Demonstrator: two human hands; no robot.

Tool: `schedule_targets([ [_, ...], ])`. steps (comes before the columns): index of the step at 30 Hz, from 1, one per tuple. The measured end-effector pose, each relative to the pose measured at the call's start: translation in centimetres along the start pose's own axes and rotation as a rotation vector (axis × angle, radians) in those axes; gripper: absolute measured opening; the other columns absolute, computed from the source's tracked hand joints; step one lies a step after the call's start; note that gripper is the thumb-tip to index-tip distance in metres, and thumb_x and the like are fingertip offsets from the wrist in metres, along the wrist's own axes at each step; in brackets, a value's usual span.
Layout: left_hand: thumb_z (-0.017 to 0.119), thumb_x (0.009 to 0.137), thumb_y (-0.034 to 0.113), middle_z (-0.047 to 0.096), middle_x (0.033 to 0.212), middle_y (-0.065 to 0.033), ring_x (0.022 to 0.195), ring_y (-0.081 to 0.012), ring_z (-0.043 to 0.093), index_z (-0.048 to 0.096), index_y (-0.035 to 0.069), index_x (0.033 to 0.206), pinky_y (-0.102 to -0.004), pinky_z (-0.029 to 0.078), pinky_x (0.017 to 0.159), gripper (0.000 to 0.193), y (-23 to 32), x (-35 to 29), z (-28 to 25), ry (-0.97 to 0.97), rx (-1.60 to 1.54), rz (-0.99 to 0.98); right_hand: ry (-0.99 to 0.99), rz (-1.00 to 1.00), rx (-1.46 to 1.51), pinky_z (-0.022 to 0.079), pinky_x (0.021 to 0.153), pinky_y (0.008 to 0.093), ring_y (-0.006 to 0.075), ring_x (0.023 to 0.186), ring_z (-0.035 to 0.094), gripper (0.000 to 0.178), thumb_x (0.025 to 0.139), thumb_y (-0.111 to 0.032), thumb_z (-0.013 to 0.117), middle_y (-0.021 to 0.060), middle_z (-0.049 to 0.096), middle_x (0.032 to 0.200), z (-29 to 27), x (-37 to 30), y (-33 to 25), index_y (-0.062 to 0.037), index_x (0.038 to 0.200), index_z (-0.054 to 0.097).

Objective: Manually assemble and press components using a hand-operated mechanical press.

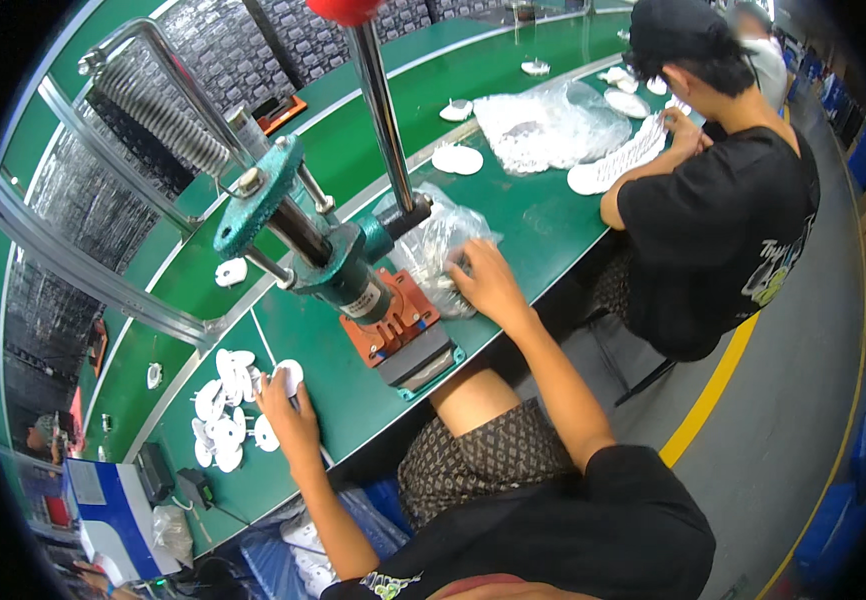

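My left hand (291, 418) rests at the edge of a heap of white round plastic parts (225, 430). Its thumb and fingers close around one white disc (291, 375). My right hand (490, 285) is at a clear plastic bag (431, 240) of small parts, its fingertips bent together over the bag's contents; whatever is between them is too small to make out. Between my hands stands a green hand press (338, 270) with a chrome lever and a red ball knob (346, 8). Below its ram sits an orange-red fixture (390, 325) with a dark grey block (415, 360) in front.
A co-worker (723, 190) at my right handles a row of white discs (618, 165) beside a large clear bag (550, 128). A green conveyor (373, 115) carrying scattered white parts runs behind the bench. Far left stand a blue-and-white box (113, 515) and black adapters (193, 488).
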State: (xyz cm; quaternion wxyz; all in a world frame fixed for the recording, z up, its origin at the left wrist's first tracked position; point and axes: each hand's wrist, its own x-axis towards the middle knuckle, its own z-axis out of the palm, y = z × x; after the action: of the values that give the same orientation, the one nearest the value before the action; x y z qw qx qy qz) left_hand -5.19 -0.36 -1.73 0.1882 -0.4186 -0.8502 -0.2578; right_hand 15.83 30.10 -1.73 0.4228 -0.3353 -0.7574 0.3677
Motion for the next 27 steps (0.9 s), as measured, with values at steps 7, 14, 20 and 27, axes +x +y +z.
schedule_targets([
  [7, 0.050, 0.102, 0.016, 0.068, 0.100, -0.0189, 0.097, -0.0310, 0.066, 0.061, -0.004, 0.111, -0.0374, 0.049, 0.089, 0.025, 2.2, -0.4, -1.6, -0.057, -0.295, -0.267, -0.170, -0.209, -0.523, 0.049, 0.085, 0.0433, 0.0323, 0.097, 0.062, 0.019, 0.078, -0.019, 0.073, 0.0148, 0.067, 0.095, 3.4, 1.5, -0.6, -0.0063, 0.092, 0.068],
  [14, 0.049, 0.103, 0.021, 0.063, 0.091, -0.0066, 0.081, -0.0120, 0.055, 0.062, -0.002, 0.113, -0.0279, 0.046, 0.074, 0.028, 4.4, -0.9, -0.3, -0.152, -0.698, -0.496, 0.089, -0.201, -0.159, 0.048, 0.083, 0.0418, 0.0326, 0.093, 0.061, 0.013, 0.081, -0.015, 0.071, 0.0111, 0.068, 0.093, 2.6, 0.1, -0.6, -0.0073, 0.092, 0.069],
  [20, 0.062, 0.094, 0.019, 0.065, 0.107, -0.0120, 0.095, -0.0196, 0.061, 0.059, 0.001, 0.123, -0.0319, 0.048, 0.086, 0.034, 5.7, -1.5, -0.1, -0.055, -0.674, -0.369, 0.196, 0.091, 0.401, 0.049, 0.081, 0.0298, 0.0170, 0.095, 0.065, 0.004, 0.086, 0.001, 0.067, 0.0113, 0.071, 0.104, 0.7, -6.8, -4.1, -0.0017, 0.088, 0.066],
  [27, 0.084, 0.070, 0.019, 0.059, 0.121, -0.0145, 0.113, -0.0299, 0.058, 0.057, 0.003, 0.127, -0.0389, 0.044, 0.097, 0.065, 7.7, -1.5, -1.2, -0.207, -0.516, -0.153, 0.093, 0.053, 0.998, 0.054, 0.088, 0.0329, 0.0259, 0.101, 0.066, 0.008, 0.088, 0.007, 0.062, 0.0286, 0.060, 0.124, -0.6, -9.2, -6.4, 0.0007, 0.091, 0.057],
])
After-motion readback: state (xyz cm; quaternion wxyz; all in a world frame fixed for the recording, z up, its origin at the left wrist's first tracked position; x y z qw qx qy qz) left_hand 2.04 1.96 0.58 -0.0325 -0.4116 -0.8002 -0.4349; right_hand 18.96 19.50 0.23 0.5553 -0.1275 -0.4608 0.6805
